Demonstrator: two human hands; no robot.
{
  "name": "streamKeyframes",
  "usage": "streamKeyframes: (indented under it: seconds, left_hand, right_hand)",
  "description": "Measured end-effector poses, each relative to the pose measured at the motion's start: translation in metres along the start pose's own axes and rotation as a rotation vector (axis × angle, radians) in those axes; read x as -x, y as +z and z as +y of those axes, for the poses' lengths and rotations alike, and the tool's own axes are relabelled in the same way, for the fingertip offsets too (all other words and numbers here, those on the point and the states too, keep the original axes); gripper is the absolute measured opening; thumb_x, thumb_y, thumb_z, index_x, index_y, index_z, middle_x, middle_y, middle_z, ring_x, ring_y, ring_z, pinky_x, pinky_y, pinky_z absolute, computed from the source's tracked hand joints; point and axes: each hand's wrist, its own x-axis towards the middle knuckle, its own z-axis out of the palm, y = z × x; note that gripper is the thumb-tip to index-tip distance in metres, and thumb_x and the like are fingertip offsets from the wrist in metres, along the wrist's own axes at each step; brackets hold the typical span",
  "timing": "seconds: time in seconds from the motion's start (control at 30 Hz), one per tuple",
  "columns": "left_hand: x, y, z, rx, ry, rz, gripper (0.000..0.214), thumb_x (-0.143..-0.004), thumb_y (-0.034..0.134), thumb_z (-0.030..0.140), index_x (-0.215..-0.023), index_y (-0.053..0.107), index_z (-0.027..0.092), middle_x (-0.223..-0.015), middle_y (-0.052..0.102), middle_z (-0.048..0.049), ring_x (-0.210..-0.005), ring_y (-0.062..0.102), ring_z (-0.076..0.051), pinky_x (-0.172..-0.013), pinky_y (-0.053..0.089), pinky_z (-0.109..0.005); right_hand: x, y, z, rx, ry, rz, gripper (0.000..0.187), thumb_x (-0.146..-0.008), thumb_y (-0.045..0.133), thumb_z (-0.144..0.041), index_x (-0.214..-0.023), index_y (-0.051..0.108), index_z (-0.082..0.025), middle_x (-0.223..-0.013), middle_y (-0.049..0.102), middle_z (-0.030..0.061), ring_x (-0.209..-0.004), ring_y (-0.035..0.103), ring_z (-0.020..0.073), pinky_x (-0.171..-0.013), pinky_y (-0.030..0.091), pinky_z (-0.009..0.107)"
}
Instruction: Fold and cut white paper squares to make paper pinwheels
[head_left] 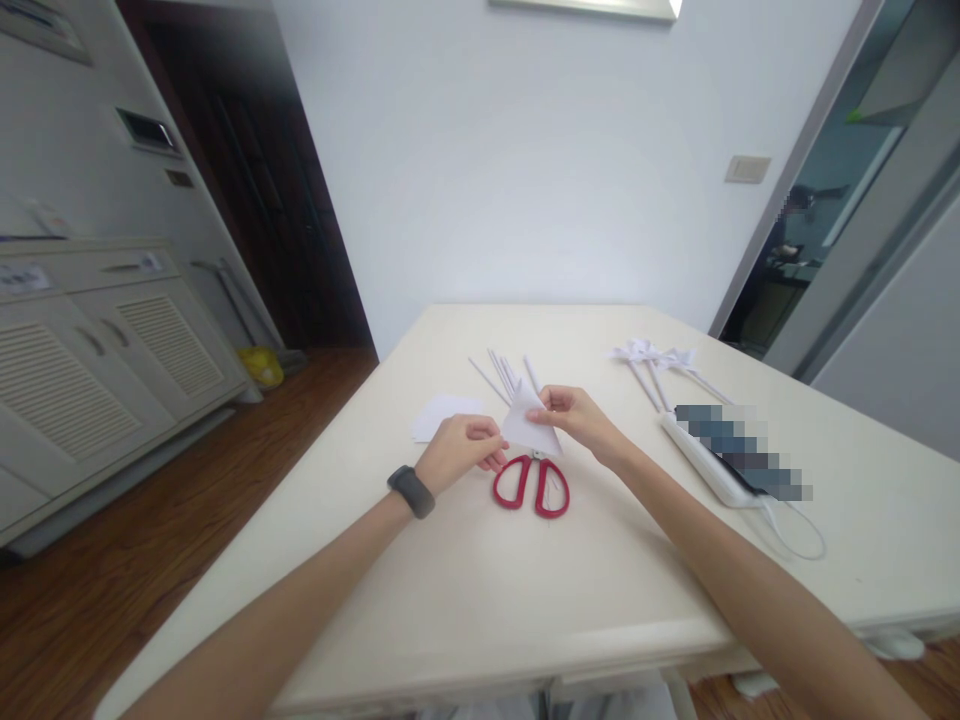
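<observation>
A triangular folded sheet of white paper [531,425] is held up over the table, one point upward. My right hand [574,412] pinches it at its right side between thumb and fingers. At the paper's lower left corner, the thumb and fingers of my left hand [469,443] close on the edge; a dark band circles that wrist. Just below the paper lie red-handled scissors [531,487], their blades hidden beneath it. Several thin white paper sticks [491,378] lie behind the paper. A stack of white paper [442,410] rests behind my left hand.
White paper flowers on stems [652,355] lie at the back right of the table [450,620]. Nearer stands a white box-like device [705,462] with a blurred dark item on it and a white cable [799,545]. A person [784,235] is beyond the doorway.
</observation>
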Motion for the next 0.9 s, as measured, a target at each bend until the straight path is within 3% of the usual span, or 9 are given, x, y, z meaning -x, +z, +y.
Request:
streamKeyframes:
  seconds: [0.33,0.5,0.67,0.9]
  left_hand:
    - [0.0019,-0.0016,0.0054,-0.044,-0.015,0.05,0.015,-0.074,0.053,0.025,-0.071,0.062,0.014,-0.064,0.068,-0.0063,-0.059,0.065,-0.017,-0.058,0.053,-0.027]
    - [0.0005,-0.0041,0.0034,-0.05,-0.015,0.075,0.016,-0.074,0.052,0.025,-0.072,0.063,0.014,-0.065,0.068,-0.0062,-0.059,0.065,-0.017,-0.058,0.053,-0.027]
    - [-0.001,-0.0061,0.0026,-0.047,-0.015,0.105,0.016,-0.074,0.053,0.026,-0.071,0.063,0.014,-0.063,0.067,-0.0059,-0.057,0.065,-0.017,-0.058,0.053,-0.027]
    - [-0.0032,-0.0093,0.0008,-0.01,-0.011,0.136,0.018,-0.074,0.053,0.029,-0.074,0.063,0.014,-0.064,0.067,-0.0055,-0.058,0.065,-0.017,-0.058,0.053,-0.027]
  right_hand:
    - [-0.0028,-0.0055,-0.0002,-0.063,0.023,-0.053,0.022,-0.075,0.06,-0.035,-0.077,0.066,-0.014,-0.074,0.059,0.002,-0.071,0.053,0.0146,-0.068,0.041,0.027]
    - [-0.003,-0.0053,-0.0002,-0.051,0.016,-0.017,0.018,-0.073,0.062,-0.033,-0.074,0.066,-0.015,-0.07,0.057,0.0005,-0.067,0.05,0.0122,-0.061,0.039,0.024]
    - [0.0006,-0.0034,-0.0017,-0.059,0.033,-0.024,0.019,-0.076,0.06,-0.034,-0.073,0.063,-0.016,-0.048,0.046,-0.005,-0.045,0.038,0.0073,-0.047,0.031,0.022]
    - [0.0021,-0.0014,-0.0026,-0.11,0.038,-0.073,0.021,-0.078,0.058,-0.034,-0.083,0.062,-0.014,-0.061,0.062,0.0023,-0.056,0.054,0.0121,-0.06,0.045,0.026]
